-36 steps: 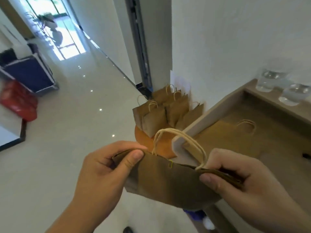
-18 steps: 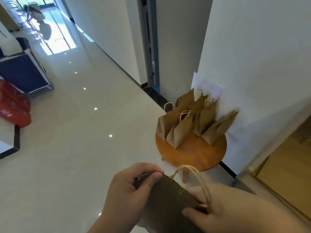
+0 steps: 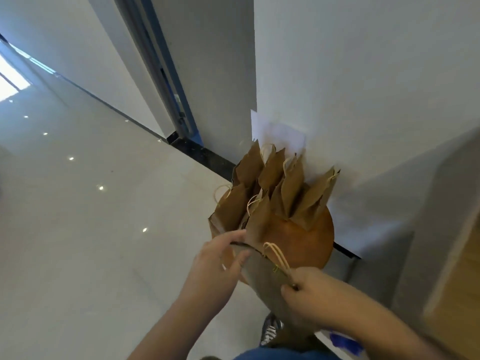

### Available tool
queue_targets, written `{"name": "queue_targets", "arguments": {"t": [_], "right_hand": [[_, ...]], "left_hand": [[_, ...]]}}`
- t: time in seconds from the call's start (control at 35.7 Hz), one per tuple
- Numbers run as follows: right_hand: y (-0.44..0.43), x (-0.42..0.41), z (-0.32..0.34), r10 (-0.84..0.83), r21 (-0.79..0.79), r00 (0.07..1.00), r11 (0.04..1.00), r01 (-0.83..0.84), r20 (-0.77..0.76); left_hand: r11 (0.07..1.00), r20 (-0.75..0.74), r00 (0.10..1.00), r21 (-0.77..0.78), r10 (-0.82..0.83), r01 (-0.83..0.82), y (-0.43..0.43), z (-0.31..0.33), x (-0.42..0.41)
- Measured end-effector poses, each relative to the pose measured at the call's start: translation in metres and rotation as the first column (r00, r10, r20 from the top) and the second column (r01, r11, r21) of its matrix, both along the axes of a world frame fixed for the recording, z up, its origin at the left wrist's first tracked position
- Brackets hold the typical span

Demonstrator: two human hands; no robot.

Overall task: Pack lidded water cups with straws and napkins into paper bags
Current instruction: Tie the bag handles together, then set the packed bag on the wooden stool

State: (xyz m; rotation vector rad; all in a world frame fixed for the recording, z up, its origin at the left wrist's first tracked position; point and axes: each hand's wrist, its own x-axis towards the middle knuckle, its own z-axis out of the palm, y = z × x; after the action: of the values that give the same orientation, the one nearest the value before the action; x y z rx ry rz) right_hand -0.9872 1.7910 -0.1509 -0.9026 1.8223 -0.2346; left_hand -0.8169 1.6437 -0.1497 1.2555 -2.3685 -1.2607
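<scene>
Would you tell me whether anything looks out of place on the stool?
Nothing looks spilled or torn. The paper bags crowd the far side of the round stool, and the leftmost bag seems to stand right at its edge, where it might tip. The left hand and right hand grip one more bag.

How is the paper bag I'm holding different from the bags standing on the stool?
The held bag is gripped at its top edge by the left hand and right hand; the stool bags stand on the stool. The held bag hangs alone, the stool bags cluster together. Both are brown paper with pale cord handles.
</scene>
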Motion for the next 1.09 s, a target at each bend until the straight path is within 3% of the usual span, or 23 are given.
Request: {"name": "queue_targets", "arguments": {"t": [0.08,0.22,0.34,0.53,0.64,0.67,0.76,0.87,0.98,1.09], "right_hand": [[-0.027,-0.017,-0.039,-0.216,0.048,0.976,0.975,0.217,-0.034],[-0.062,-0.045,-0.103,-0.531,0.093,0.844,0.839,0.536,-0.071],[-0.099,-0.064,-0.141,-0.648,0.134,0.753,0.741,0.657,-0.110],[-0.157,-0.086,-0.190,-0.803,0.249,0.595,0.567,0.785,-0.045],[-0.184,-0.085,-0.201,-0.909,0.137,0.376,0.355,0.925,-0.181],[-0.191,-0.083,-0.201,-0.910,0.116,0.364,0.347,0.931,-0.197],[-0.210,-0.073,-0.206,-0.871,0.222,0.473,0.439,0.870,-0.131],[-0.212,-0.065,-0.212,-0.812,0.232,0.573,0.540,0.809,-0.111],[-0.199,-0.056,-0.204,-0.836,0.246,0.539,0.503,0.828,-0.103],[-0.173,-0.045,-0.189,-0.824,0.255,0.562,0.531,0.808,-0.068]], "left_hand": [[0.999,-0.007,1.000,0.038,0.027,-0.027,-0.032,-0.003,-0.021],[0.993,-0.026,0.999,0.117,-0.032,0.035,-0.076,-0.004,-0.045],[0.986,-0.026,0.995,0.132,-0.099,0.102,-0.119,-0.011,-0.065],[0.943,0.022,0.958,0.182,-0.286,0.277,-0.193,-0.029,-0.093],[0.916,0.052,0.936,0.234,-0.347,0.327,-0.231,-0.043,-0.099],[0.908,0.068,0.928,0.245,-0.366,0.340,-0.239,-0.048,-0.099],[0.887,0.113,0.904,0.279,-0.411,0.368,-0.258,-0.059,-0.102],[0.848,0.113,0.880,0.349,-0.461,0.399,-0.273,-0.070,-0.109],[0.815,0.098,0.852,0.367,-0.514,0.449,-0.272,-0.078,-0.123],[0.774,0.056,0.817,0.363,-0.573,0.518,-0.255,-0.087,-0.148]]}}
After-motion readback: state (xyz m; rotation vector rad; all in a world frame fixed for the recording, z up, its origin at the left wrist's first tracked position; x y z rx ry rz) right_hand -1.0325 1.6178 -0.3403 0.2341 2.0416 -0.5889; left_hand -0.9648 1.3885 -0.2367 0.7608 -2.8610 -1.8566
